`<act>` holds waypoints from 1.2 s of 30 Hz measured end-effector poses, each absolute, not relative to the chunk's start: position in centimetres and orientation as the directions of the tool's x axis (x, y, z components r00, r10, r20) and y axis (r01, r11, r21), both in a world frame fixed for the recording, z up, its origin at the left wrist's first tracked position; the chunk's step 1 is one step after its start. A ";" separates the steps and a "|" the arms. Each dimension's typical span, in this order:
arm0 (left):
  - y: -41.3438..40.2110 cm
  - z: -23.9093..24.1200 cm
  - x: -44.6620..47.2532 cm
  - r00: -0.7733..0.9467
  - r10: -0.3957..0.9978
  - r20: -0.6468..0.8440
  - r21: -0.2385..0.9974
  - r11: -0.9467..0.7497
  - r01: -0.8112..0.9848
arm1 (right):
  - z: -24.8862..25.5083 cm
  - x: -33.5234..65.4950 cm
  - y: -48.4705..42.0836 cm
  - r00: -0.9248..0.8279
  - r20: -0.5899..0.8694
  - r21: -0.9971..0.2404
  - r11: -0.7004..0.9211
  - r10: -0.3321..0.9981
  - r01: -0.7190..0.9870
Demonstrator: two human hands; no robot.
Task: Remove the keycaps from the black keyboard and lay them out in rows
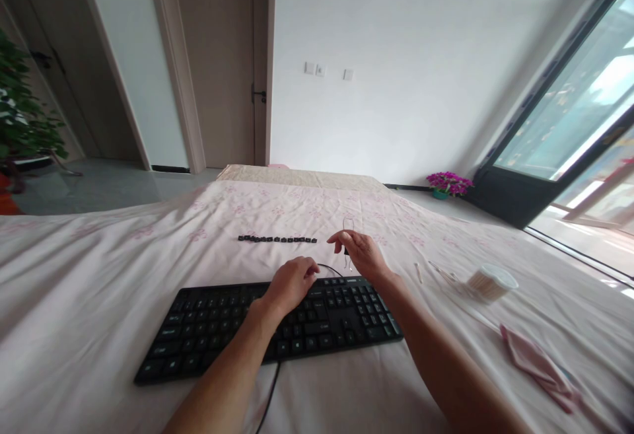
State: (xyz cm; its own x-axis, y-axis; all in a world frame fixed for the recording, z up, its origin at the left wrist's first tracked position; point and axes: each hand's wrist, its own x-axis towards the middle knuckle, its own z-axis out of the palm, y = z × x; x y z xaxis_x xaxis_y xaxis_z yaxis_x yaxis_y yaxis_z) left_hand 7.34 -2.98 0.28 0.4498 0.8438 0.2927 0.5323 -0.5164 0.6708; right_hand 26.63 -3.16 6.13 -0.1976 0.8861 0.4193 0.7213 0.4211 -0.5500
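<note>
A black keyboard point(341, 318) lies across the cloth in front of me. My left hand point(293, 282) is over its far edge, fingers curled together; whether they pinch anything is hidden. Beyond the keyboard's far edge, my right hand point(360, 253) is closed on a wire keycap puller point(348, 223). The puller's thin loop sticks up above the fingers and its wire ends hang below, above the cloth. A row of several loose black keycaps point(277, 240) lies on the cloth behind the keyboard, left of my right hand.
To the right stand a round clear tub of cotton swabs point(493, 283) and a few loose swabs point(420, 273). Nearer lies a folded pink cloth point(537, 364). A black cable point(270, 397) runs towards me from under the keyboard. The pale flowered tablecloth point(99, 315) is wrinkled.
</note>
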 end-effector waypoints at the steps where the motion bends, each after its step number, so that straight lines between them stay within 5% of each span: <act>1: -3.2 0.5 7.5 0.458 0.838 0.295 0.644 -0.529 0.553 | 6.0 26.7 -3.8 -0.186 0.413 -0.590 0.418 0.891 0.691; 13: -3.4 0.0 8.2 0.450 0.853 0.266 0.717 -0.487 0.499 | 3.2 25.0 -5.1 -0.236 0.311 -0.891 0.368 0.921 0.264; 27: -3.4 0.0 8.2 0.457 0.855 0.244 0.690 -0.484 0.538 | 3.4 25.6 -5.0 -0.479 0.404 -0.725 0.592 0.780 0.352; 36: -3.7 0.2 8.3 0.478 0.855 0.204 0.696 -0.470 0.543 | 2.5 26.0 -5.2 -0.457 0.398 -0.712 0.582 0.796 0.392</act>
State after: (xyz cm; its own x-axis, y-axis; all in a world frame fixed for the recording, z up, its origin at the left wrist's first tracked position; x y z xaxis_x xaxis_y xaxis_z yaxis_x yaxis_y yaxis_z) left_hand 8.33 -3.68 0.24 0.4776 0.8545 0.2042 0.5433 -0.4699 0.6957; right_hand 25.98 -5.20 2.52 -0.4565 0.7956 0.3983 0.3925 0.5818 -0.7123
